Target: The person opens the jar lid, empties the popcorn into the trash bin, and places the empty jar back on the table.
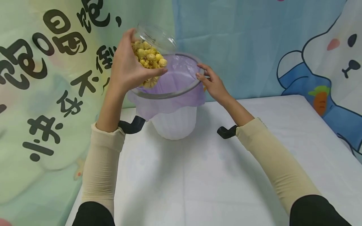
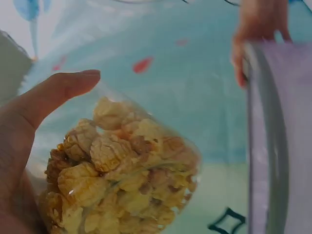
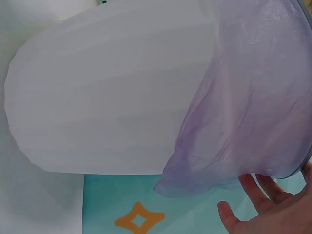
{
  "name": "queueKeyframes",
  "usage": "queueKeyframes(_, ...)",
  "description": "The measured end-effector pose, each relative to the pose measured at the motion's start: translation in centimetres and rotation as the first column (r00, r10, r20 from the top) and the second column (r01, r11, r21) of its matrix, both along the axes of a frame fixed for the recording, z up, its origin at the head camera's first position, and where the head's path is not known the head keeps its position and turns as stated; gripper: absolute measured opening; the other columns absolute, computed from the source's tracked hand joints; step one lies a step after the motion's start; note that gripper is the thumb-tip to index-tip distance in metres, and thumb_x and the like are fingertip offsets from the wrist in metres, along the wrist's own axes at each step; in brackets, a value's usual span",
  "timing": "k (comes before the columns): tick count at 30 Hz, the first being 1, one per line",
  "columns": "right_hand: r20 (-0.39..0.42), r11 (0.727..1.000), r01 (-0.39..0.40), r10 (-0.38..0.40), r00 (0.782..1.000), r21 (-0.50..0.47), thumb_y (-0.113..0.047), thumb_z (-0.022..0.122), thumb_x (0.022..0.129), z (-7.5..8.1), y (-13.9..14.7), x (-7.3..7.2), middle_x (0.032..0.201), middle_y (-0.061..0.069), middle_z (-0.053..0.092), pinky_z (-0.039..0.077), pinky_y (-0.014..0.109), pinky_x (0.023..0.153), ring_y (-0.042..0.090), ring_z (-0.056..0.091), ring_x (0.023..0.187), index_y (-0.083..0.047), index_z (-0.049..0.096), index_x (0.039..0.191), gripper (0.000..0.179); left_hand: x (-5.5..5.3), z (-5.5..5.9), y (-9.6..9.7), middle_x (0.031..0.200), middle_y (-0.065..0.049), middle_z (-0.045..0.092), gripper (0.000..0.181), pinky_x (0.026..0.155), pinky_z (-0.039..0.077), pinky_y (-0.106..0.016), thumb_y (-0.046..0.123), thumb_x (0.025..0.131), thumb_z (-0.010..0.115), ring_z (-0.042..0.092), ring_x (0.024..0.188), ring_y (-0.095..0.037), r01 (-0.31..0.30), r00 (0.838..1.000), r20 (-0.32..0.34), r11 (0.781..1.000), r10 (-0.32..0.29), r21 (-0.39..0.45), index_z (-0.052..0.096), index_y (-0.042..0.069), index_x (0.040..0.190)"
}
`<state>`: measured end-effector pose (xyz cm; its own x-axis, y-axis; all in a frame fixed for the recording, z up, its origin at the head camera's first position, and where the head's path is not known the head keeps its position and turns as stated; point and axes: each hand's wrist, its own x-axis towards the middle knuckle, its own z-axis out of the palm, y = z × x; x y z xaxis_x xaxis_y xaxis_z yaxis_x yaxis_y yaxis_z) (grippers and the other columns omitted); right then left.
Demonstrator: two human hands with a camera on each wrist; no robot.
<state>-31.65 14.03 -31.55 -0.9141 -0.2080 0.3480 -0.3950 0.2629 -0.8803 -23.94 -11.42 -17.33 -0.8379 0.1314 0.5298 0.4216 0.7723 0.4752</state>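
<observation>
My left hand [image 1: 125, 64] grips a clear plastic jar [image 1: 158, 36] of yellow popcorn [image 1: 150, 56], thumb and fingers spread round its side. The jar is tilted above the left part of a white trash bin [image 1: 176, 124]. Whether a lid covers its clear round upper end, I cannot tell. In the left wrist view, popcorn [image 2: 112, 151] shows through the plastic. A purple bag [image 1: 169, 105] lines the bin and folds down outside, under a grey rim ring [image 1: 169, 95]. My right hand [image 1: 213, 83] holds the bin's right rim between thumb and fingers.
The bin stands on a white-covered table [image 1: 203, 175], near its back edge. Behind hangs a printed cloth [image 1: 243, 40] with black characters at left and a cartoon rabbit [image 1: 339, 59] at right. Black wrist mounts [image 1: 227, 131] jut inward from both sleeves.
</observation>
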Motion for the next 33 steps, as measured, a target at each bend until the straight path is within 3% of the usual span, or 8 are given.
queueKeyframes(4,0.016,1.0,-0.01,0.011,1.0,-0.008,-0.035,0.045,0.097,0.2,-0.1,0.1,0.135,0.014,0.04,0.035,0.049,0.095,0.031,0.047,0.113,-0.02,0.033,0.143,0.05,-2.4,-0.6,-0.4,0.129,-0.004,0.042,0.116,0.094,0.033,-0.019,0.049,0.054,0.084,0.043,0.114,-0.013,-0.029,1.0,0.003,0.999,0.029,-0.039,0.021,0.013,0.145)
queueKeyframes(8,0.021,1.0,-0.016,0.016,1.0,-0.006,-0.034,0.045,0.097,0.4,0.0,0.1,0.137,0.014,0.038,0.034,0.049,0.096,0.031,0.046,0.114,-0.02,0.033,0.143,0.05,-4.5,-1.6,-0.7,0.135,-0.004,0.039,0.116,0.098,0.035,-0.028,0.051,0.055,0.083,0.042,0.119,-0.018,-0.062,0.998,0.013,0.99,0.064,-0.125,0.019,0.016,0.145)
queueKeyframes(12,0.03,1.0,-0.016,0.017,0.999,-0.012,-0.034,0.044,0.097,0.4,0.2,0.2,0.138,0.014,0.036,0.034,0.048,0.095,0.031,0.045,0.114,-0.02,0.032,0.143,0.049,-6.2,-2.6,-0.5,0.14,-0.008,0.036,0.112,0.1,0.034,-0.041,0.052,0.058,0.081,0.039,0.123,-0.028,-0.079,0.997,0.0,0.962,0.082,-0.263,0.019,0.018,0.145)
queueKeyframes(15,0.034,0.999,-0.023,0.024,0.999,-0.028,-0.033,0.043,0.098,0.3,0.1,0.2,0.137,0.014,0.035,0.036,0.045,0.091,0.029,0.045,0.113,-0.019,0.031,0.143,0.049,-7.2,-3.1,-0.3,0.142,-0.009,0.033,0.112,0.103,0.029,-0.043,0.052,0.06,0.08,0.036,0.126,-0.03,-0.068,0.997,0.0,0.934,0.073,-0.35,0.017,0.018,0.146)
queueKeyframes(19,0.04,0.997,-0.047,0.05,0.998,-0.063,-0.032,0.041,0.098,0.2,-0.2,0.4,0.135,0.014,0.034,0.036,0.04,0.082,0.026,0.043,0.111,-0.02,0.028,0.144,0.049,-7.8,-3.7,-0.3,0.144,-0.01,0.03,0.112,0.107,0.022,-0.041,0.05,0.061,0.08,0.031,0.13,-0.03,-0.062,0.998,-0.018,0.899,0.06,-0.434,0.015,0.017,0.146)
queueKeyframes(24,0.053,0.995,-0.058,0.063,0.997,-0.082,-0.032,0.039,0.099,0.1,-0.5,0.5,0.135,0.015,0.031,0.033,0.037,0.077,0.028,0.042,0.115,-0.022,0.025,0.145,0.049,-8.2,-4.4,-0.7,0.144,-0.013,0.032,0.109,0.108,0.02,-0.042,0.044,0.062,0.082,0.03,0.13,-0.032,-0.065,0.995,-0.1,0.862,0.017,-0.502,0.019,0.013,0.146)
queueKeyframes(28,0.064,0.994,-0.055,0.061,0.996,-0.095,-0.032,0.038,0.099,0.0,-0.5,0.4,0.132,0.014,0.031,0.032,0.035,0.076,0.028,0.042,0.113,-0.023,0.024,0.145,0.049,-8.4,-4.8,-1.0,0.143,-0.013,0.033,0.109,0.107,0.021,-0.043,0.042,0.062,0.082,0.031,0.129,-0.032,-0.067,0.99,-0.138,0.806,-0.019,-0.588,0.021,0.011,0.146)
queueKeyframes(33,0.086,0.992,-0.059,0.069,0.994,-0.116,-0.032,0.037,0.099,-0.2,-0.8,0.3,0.135,0.013,0.028,0.031,0.036,0.078,0.026,0.037,0.113,-0.024,0.023,0.145,0.049,-8.6,-4.9,-1.6,0.144,-0.014,0.03,0.109,0.106,0.021,-0.045,0.042,0.062,0.083,0.029,0.129,-0.033,-0.051,0.99,-0.132,0.741,-0.051,-0.67,0.02,0.011,0.146)
